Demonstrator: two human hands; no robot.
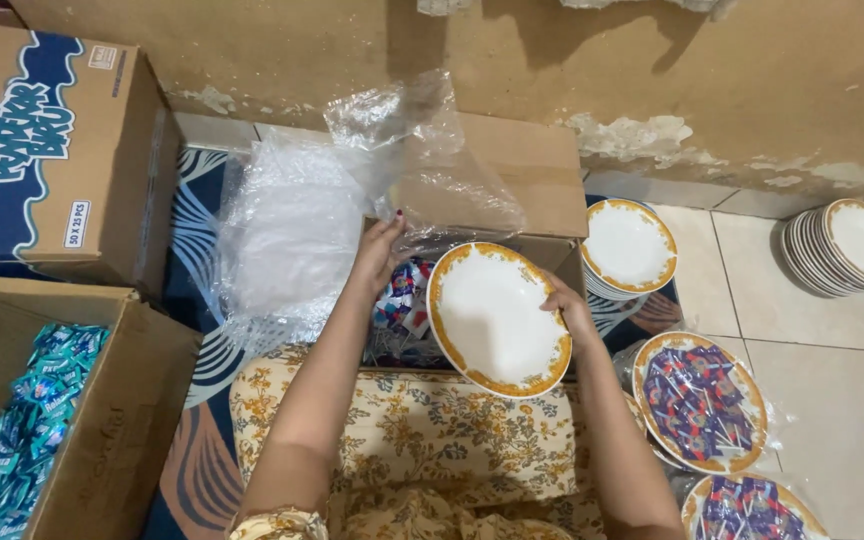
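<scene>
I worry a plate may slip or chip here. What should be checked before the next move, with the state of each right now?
1. Right hand grips the plate rim: ok.
2. Left hand supports the plate: not ok, it is at the plastic bag.
3. Plate looks whole: ok on the visible face.
4. Open box below the plate: ok.
5. Leaning stack of plates steady: cannot tell.

Home floor, tiles [832, 400], cartons [52, 150], stacked plates [842, 250]
</scene>
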